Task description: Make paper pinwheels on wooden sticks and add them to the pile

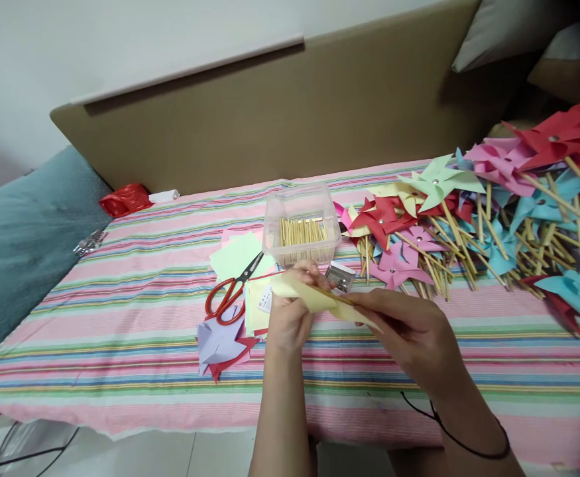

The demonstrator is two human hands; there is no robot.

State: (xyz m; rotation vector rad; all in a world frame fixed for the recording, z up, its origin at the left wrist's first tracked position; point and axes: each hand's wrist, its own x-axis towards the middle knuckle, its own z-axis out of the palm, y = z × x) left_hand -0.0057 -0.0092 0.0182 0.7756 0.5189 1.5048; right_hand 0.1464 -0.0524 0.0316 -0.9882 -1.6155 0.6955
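Between my two hands is a pale yellow paper pinwheel (314,299), seen nearly edge-on, with what looks like a thin stick along its upper side. My left hand (290,318) is closed around the paper's left part, its fingertips curled up behind it. My right hand (413,334) pinches the right end between thumb and fingers. Just beyond my hands sits a small box of metal pins (340,277), partly covered by the fingers. A clear plastic box (276,228) holding short wooden sticks (303,232) stands behind them.
Scissors with red handles (227,301) lie on paper sheets (234,255) at left, above cut lilac paper (220,341). Many finished pinwheels (433,182) pile up at right. A red plastic bag (125,200) lies far left, on the striped cloth (120,318).
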